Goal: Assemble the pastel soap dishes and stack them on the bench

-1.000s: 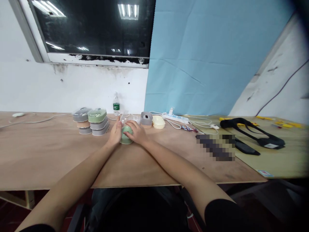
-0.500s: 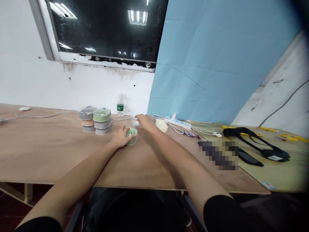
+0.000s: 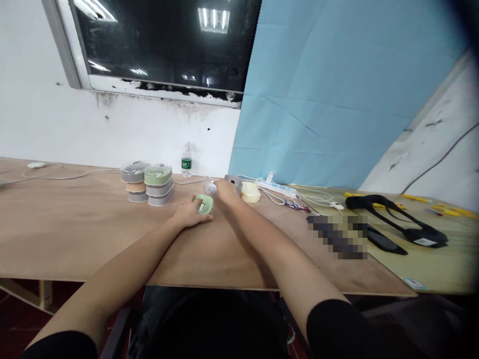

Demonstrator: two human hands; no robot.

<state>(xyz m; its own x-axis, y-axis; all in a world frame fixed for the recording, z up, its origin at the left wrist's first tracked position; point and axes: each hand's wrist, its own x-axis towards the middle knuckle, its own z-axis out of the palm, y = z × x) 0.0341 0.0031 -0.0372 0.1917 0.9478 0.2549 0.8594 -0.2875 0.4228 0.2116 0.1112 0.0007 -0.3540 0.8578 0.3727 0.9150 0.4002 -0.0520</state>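
Observation:
My left hand (image 3: 190, 213) grips a small green rounded box (image 3: 204, 205) resting on the table, thumb along its near side and fingers around its left and far side. Farther back, my right hand (image 3: 226, 191) has its fingers drawn together at a clear plastic piece (image 3: 210, 187), which looks like a lid. A grey rounded piece (image 3: 235, 181) shows just behind that hand, partly hidden by it. To its right stands a stack of cream-coloured trays (image 3: 250, 192).
Two stacks of lidded boxes, one topped grey (image 3: 135, 172) and one topped green (image 3: 158, 174), stand left of my hands. A water bottle (image 3: 186, 160) is by the wall. A power strip (image 3: 276, 188) with cables and a black strap (image 3: 396, 219) lie to the right.
My right hand has shifted slightly right and toward me, uncovering more of the grey piece. The left hand keeps its hold on the green box, its thumb now lower on the near side.

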